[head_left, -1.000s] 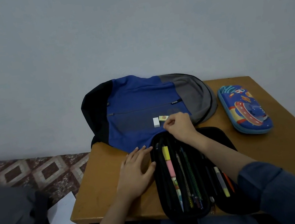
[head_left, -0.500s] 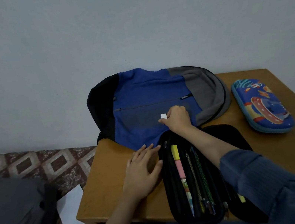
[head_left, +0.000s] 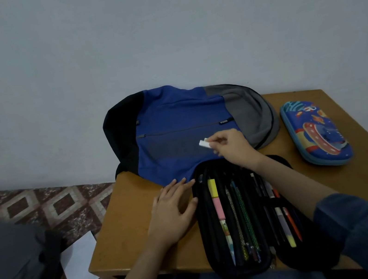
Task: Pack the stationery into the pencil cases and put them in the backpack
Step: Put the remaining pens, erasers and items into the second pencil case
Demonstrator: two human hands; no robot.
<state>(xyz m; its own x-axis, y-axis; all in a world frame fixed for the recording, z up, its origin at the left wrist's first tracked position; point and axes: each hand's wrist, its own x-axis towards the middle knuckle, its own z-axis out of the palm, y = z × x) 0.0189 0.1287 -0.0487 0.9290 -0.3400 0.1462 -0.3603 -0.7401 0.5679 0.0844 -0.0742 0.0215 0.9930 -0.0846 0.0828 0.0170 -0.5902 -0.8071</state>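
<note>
My right hand (head_left: 231,147) pinches a white eraser (head_left: 204,143) over the backpack (head_left: 176,126), just beyond the open black pencil case's (head_left: 251,213) far edge. My left hand (head_left: 171,214) lies spread flat on the table (head_left: 124,222) — bare wood leftward. The blue pencil case (head_left: 315,132) sits closed, far right.

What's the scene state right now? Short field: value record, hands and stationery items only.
right hand: pinching white eraser above the backpack
left hand: flat on table, touching left edge of black pencil case
black pencil case: open, pens and highlighters in its loops
blue printed pencil case: closed, on table right of backpack
backpack: lying flat, front zip closed
</note>
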